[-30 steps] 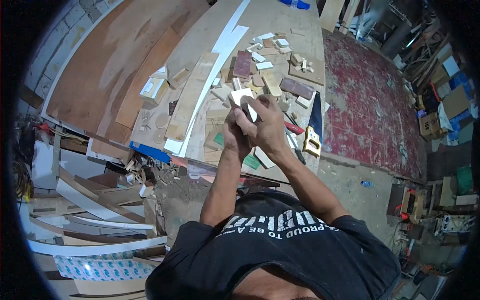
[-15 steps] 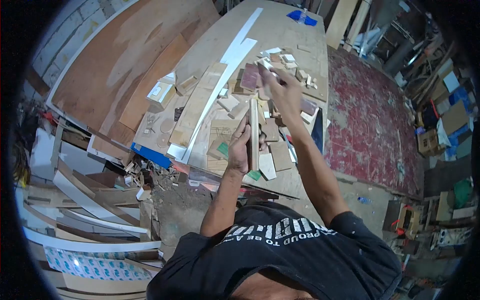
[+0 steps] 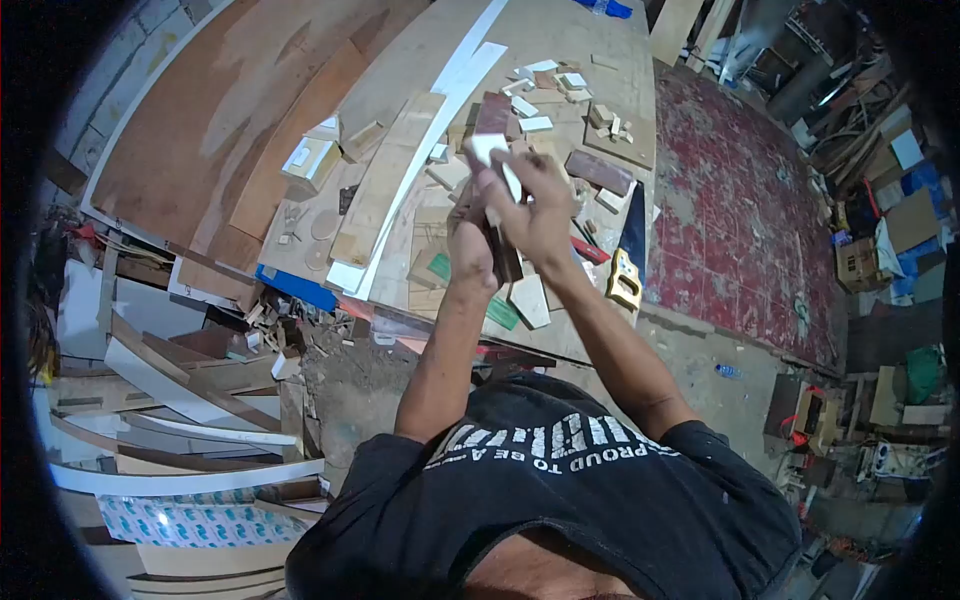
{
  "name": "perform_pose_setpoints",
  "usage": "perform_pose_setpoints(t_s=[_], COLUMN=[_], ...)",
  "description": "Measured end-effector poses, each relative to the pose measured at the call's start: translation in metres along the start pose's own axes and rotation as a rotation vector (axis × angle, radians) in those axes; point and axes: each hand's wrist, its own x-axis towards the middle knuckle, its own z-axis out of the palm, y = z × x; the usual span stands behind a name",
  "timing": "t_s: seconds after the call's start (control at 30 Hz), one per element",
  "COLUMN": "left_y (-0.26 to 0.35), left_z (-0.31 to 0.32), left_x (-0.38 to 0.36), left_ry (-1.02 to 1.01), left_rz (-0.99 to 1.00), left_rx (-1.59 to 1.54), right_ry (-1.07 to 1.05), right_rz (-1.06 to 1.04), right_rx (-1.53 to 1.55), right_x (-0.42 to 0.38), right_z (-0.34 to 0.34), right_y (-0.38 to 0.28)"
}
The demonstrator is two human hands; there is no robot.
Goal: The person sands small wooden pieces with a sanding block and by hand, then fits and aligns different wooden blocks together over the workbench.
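My left hand (image 3: 470, 250) is closed around a narrow piece of wood (image 3: 507, 262), held on edge above the workbench and showing a dark brown face. My right hand (image 3: 535, 205) is closed on a small white-faced block (image 3: 490, 150), close against the upper end of that piece, and both are slightly blurred. The right fingers partly cover the block. Around the hands lie a reddish-brown strip (image 3: 492, 113), a pale angled offcut (image 3: 530, 300) and a green piece (image 3: 502, 312).
A handsaw with a yellow handle (image 3: 625, 278) lies along the bench's right edge, beside a reddish-brown block (image 3: 600, 172). Small wood offcuts (image 3: 610, 122) and long white strips (image 3: 470, 65) cover the workbench (image 3: 400, 55). Large brown panels (image 3: 200, 130) stand at the left.
My right hand has come down and toward my left hand, now with the white-faced block. The piece in my left hand has tilted. The view has shifted, showing the handsaw in full.
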Motion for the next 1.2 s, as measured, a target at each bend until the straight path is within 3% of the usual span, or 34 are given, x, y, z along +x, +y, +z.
perform_pose_setpoints(t_s=[0.03,0.1,0.17,0.2,0.23,0.3,0.4,0.47,0.57,0.63,0.73,0.83,0.87,1.03,1.13,1.2], left_y=[0.002,0.012,0.02,0.007,0.0,-0.014,-0.025,-0.01,-0.004,0.0,0.008,0.011,0.01,0.015,0.017,0.019], left_z=[0.003,-0.003,0.004,-0.014,-0.003,0.017,0.003,0.015,0.002,0.007,0.0,0.004,0.009,0.005,0.0,0.004], left_x=[0.002,0.005,-0.003,0.006,0.001,-0.012,-0.012,-0.019,-0.007,-0.006,-0.003,-0.017,-0.022,-0.018,-0.018,-0.017], left_ry=[-0.033,0.081,0.104,0.004,-0.03,-0.079,-0.189,-0.237,-0.28,-0.267,-0.304,-0.387,-0.356,-0.376,-0.331,-0.303], left_rz=[-0.008,-0.077,-0.005,0.037,-0.043,0.003,-0.089,-0.11,-0.139,-0.048,-0.002,-0.027,-0.045,-0.013,0.059,0.017], left_rx=[-0.178,-0.005,0.116,0.127,0.025,0.076,0.111,0.137,0.197,0.275,0.655,0.719,0.713,0.555,0.705,0.653], right_ry=[-0.051,-0.062,-0.083,-0.099,-0.035,0.054,0.003,-0.124,-0.214,-0.276,-0.505,-0.597,-0.579,-0.603,-0.547,-0.547], right_rz=[0.036,-0.065,-0.008,0.017,-0.046,-0.093,0.069,0.441,0.509,0.434,0.371,0.394,0.319,0.408,0.39,0.349], right_rx=[-0.092,-0.172,-0.089,-0.1,-0.201,-0.315,-0.296,0.234,0.295,0.26,0.18,0.049,0.068,0.098,0.222,0.105], right_x=[-0.016,-0.058,-0.1,-0.102,-0.086,-0.037,0.025,0.043,0.043,0.042,0.043,0.049,0.051,0.059,0.041,0.046], right_z=[-0.005,-0.019,-0.034,-0.039,-0.036,-0.033,-0.045,-0.061,-0.078,-0.082,-0.089,-0.09,-0.084,-0.09,-0.09,-0.084], right_y=[-0.014,-0.022,-0.018,-0.013,-0.014,0.012,0.018,0.019,0.014,0.012,0.009,-0.002,0.004,0.015,0.011,0.009])
